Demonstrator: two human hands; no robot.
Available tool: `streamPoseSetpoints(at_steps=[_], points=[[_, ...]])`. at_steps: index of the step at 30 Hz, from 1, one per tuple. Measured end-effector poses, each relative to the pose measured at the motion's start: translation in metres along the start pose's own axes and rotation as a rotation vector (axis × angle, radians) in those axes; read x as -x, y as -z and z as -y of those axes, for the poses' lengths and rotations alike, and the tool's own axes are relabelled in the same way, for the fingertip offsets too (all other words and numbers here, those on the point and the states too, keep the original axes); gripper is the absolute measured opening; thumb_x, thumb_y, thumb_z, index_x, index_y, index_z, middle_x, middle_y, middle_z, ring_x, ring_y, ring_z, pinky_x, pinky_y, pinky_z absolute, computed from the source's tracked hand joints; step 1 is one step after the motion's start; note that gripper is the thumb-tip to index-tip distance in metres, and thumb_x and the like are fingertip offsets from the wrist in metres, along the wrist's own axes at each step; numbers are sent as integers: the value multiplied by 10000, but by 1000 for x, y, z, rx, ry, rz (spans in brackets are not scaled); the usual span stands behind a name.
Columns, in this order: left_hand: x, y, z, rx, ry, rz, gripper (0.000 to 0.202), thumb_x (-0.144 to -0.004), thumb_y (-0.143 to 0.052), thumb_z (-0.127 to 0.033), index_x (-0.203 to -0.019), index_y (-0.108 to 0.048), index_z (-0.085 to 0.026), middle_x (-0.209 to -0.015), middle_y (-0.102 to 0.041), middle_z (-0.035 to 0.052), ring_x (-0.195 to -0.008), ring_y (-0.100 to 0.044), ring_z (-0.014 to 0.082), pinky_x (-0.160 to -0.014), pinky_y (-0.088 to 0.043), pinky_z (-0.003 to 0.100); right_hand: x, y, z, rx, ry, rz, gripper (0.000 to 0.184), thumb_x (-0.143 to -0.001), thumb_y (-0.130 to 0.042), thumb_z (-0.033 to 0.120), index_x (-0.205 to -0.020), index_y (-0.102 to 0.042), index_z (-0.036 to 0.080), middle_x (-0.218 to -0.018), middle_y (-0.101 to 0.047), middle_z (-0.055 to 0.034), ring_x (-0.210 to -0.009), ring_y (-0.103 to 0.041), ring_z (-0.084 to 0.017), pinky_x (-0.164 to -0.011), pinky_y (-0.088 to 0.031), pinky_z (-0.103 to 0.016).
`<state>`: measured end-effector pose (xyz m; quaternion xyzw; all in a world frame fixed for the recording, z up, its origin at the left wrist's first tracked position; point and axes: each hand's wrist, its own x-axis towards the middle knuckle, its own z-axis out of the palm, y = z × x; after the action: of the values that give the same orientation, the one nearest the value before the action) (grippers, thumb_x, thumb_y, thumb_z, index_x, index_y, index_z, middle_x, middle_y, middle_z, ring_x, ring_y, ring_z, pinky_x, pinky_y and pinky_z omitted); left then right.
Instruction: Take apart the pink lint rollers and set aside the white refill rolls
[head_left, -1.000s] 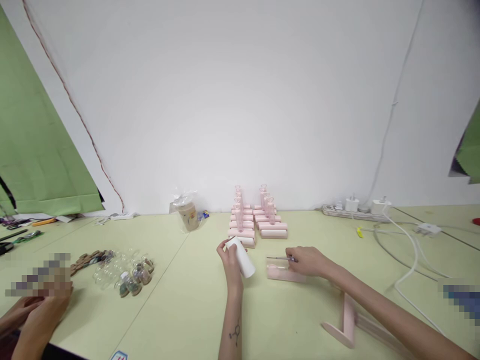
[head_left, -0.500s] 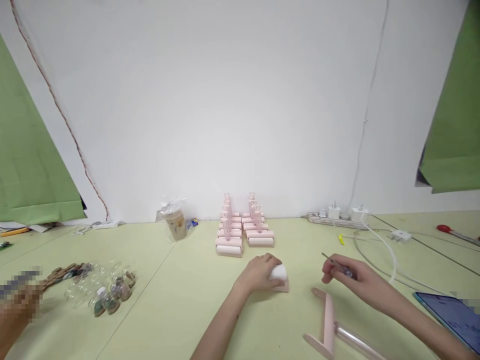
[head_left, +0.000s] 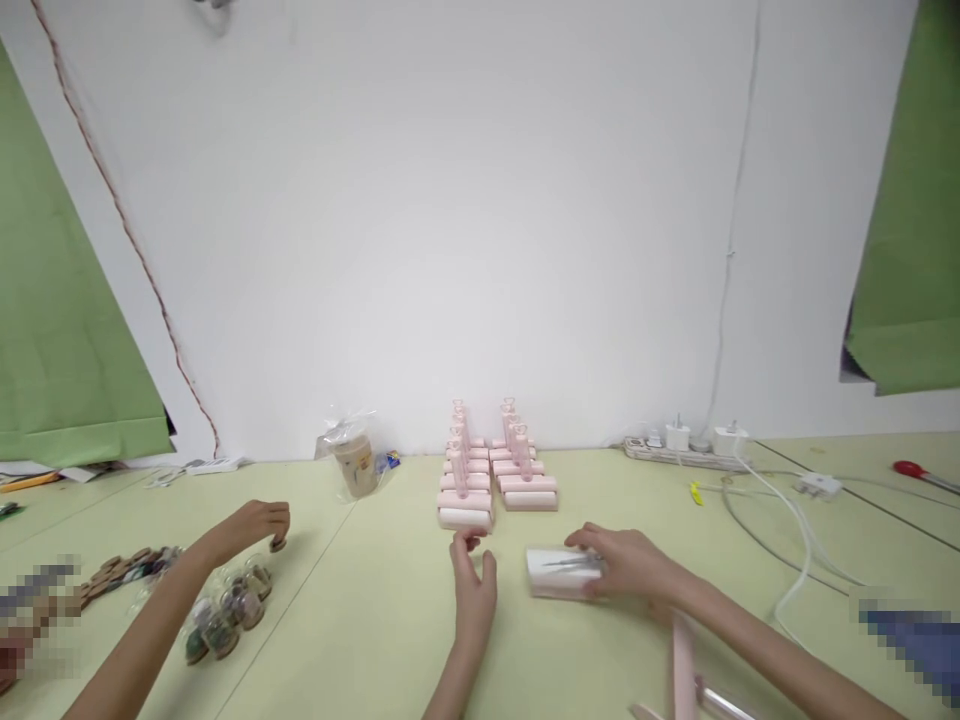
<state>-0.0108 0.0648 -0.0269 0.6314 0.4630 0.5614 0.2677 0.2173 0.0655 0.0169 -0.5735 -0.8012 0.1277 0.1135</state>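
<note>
My right hand (head_left: pixel 626 562) has its fingers at the right end of a white lint roll (head_left: pixel 541 568) in a pale pink base, and a thin metal tool (head_left: pixel 574 563) points out of it across the roll. My left hand (head_left: pixel 474 580) is left of the roll, thumb and fingers apart, nothing visible in it. Just beyond the left fingertips stand pink lint rollers (head_left: pixel 465 503) in two rows, handles upright. A pink roller handle frame (head_left: pixel 683 668) lies below my right forearm, partly hidden and cut off by the lower edge.
At left, a co-worker's hand (head_left: pixel 259 522) is over small glass domes (head_left: pixel 244 605) with wooden bases. A bagged paper cup (head_left: pixel 355 468) stands near the wall. Power strip (head_left: pixel 652 452), white cables (head_left: pixel 802 555) and red-handled tool (head_left: pixel 909 469) lie at right.
My left hand has let go of the roll and moved left. My right hand has come across with the metal tool to the roll. A co-worker's hand has reached over the glass domes.
</note>
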Motion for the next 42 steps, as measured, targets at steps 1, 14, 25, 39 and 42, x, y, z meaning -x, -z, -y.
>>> streamPoseSetpoints(at_steps=[1,14,25,39,42], points=[[4,3,-3,5,13,4,182,-775,-362,-204,-949,-411,-197,-936,-450,63,-904,-435,206,-857,-331,367,-3,6,-9,25,-49,3,393,-649,-682,304,-1023,-582,237,-992,-619,-15,-812,-592,-204,-713,-441,-333],[59,-71,-46,-456,-319,864,377,-670,-616,-420,-952,-557,-176,-939,-523,70,-893,-448,237,-828,-371,366,26,50,-40,-46,-165,158,335,-743,-563,466,-618,-615,159,-570,-619,-2,-548,-545,-134,-514,-379,-238],[36,-46,-30,-297,154,299,306,-742,-511,-406,-901,-501,-145,-895,-484,97,-911,-423,269,-834,-315,406,64,-11,-5,-280,-153,-17,268,-804,-403,384,-674,-552,203,-664,-628,-5,-629,-559,-169,-562,-385,-244],[44,-29,-56,-202,-36,590,270,-737,-467,-265,-1003,-518,-264,-614,-505,-16,-564,-475,181,-604,-328,256,54,-17,13,-568,-48,3,442,-737,-507,533,-979,-530,165,-751,-573,-11,-653,-546,-170,-592,-434,-267],[54,-25,-68,-356,49,631,290,-718,-462,-281,-1001,-492,-229,-512,-406,-42,-482,-431,181,-544,-298,259,73,-24,30,-748,-10,79,372,-748,-527,463,-954,-532,154,-721,-546,3,-620,-529,-145,-560,-425,-237]])
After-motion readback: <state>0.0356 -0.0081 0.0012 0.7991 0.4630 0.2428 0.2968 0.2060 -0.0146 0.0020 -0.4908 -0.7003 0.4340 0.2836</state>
